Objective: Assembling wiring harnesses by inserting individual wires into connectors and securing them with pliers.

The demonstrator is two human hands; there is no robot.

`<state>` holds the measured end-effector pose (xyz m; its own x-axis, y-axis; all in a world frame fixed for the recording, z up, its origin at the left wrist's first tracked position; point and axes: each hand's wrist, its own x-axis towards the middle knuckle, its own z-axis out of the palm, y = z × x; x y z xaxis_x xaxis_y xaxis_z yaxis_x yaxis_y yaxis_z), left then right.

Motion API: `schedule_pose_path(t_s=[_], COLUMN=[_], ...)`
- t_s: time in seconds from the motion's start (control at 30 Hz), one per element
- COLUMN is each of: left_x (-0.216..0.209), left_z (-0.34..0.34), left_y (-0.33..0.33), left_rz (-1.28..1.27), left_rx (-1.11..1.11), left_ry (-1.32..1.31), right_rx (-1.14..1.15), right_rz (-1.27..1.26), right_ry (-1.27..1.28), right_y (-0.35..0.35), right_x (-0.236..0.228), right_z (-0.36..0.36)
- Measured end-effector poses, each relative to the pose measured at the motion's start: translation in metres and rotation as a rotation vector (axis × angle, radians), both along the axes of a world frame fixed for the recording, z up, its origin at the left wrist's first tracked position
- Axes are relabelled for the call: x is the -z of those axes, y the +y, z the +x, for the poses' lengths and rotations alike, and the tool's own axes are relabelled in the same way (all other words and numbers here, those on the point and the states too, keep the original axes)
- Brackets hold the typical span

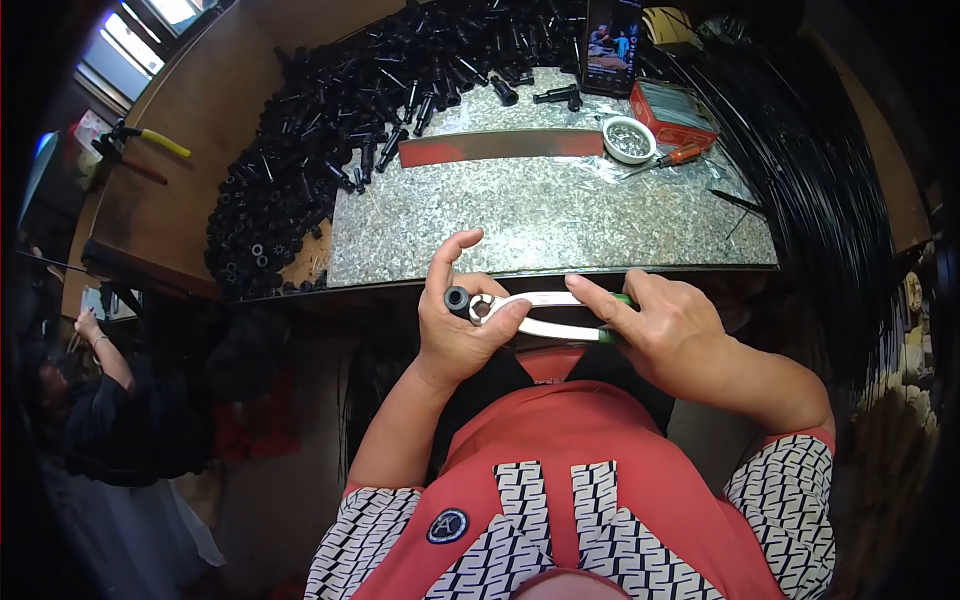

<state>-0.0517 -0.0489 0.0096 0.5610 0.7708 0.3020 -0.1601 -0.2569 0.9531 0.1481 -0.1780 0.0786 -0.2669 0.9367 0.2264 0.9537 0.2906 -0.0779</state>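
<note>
In front of my body, just below the table's near edge, I hold a pair of pliers (548,299) with silvery arms and green handle ends. My right hand (675,325) is wrapped round the handles, its index finger stretched along one arm. At the pliers' head my left hand (450,335) holds a small black tubular part (457,298), its open round end facing up. The left thumb presses on the pliers beside the jaws, and the left index finger sticks up. The jaws are beside the tube; what they grip is partly hidden.
A speckled stone slab (450,225) lies on the table, with a long flat metal strip (500,147) on it. Heaped black parts (290,180) fill the left and back. A white bowl (629,140), screwdriver (680,155), red box (675,112), phone (611,45) and black rods (810,170) stand right. Another person's hand (88,325) shows far left.
</note>
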Motion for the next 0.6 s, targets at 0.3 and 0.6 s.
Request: schedule_pose_path(t_s=[0.3,0.6], left_x=[-0.006,-0.135], left_z=[-0.014,-0.111], left_y=[0.020,0.032], left_rz=[-0.007,0.606], left_rx=[-0.117,-0.967], left_ry=[-0.342,-0.286], right_rx=[0.067,0.302], right_rz=[-0.343,0.078], right_ry=[0.394,0.118], right_y=[0.015,0.048], right_x=[0.006,0.069], right_z=[0.027,0.070])
